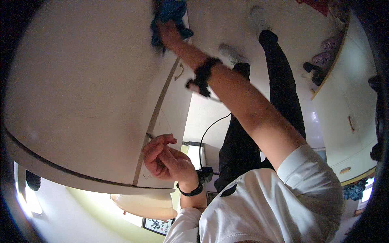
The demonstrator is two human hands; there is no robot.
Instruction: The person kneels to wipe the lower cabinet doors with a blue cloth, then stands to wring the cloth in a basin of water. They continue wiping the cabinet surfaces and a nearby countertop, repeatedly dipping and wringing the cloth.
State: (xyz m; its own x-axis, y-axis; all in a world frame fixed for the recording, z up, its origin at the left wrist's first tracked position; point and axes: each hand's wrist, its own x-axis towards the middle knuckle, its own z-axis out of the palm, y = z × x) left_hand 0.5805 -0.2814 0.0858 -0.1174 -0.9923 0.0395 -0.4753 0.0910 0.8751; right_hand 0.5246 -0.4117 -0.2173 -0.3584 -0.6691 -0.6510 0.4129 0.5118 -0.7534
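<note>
My right hand (168, 35) is stretched across to the upper left, holding a blue cloth (172, 10) against a broad white panel (91, 91). Motion blurs that hand and part of the cloth. A black strap with a small device (203, 76) circles my right wrist. Lower down, my left hand (170, 161) is half curled beside the panel's grey edge strip (159, 106), palm partly showing, with nothing visible in it. Whether its fingertips touch the edge is unclear. Another black strap with a device (205, 174) is on my left wrist.
A handle (179, 72) sits on the white face beyond the strip. A black cable (205, 133) hangs near my legs. On the right stands a white cabinet (340, 100), with footwear (322, 57) near its base. A lamp (144, 205) and framed writing (158, 225) appear below.
</note>
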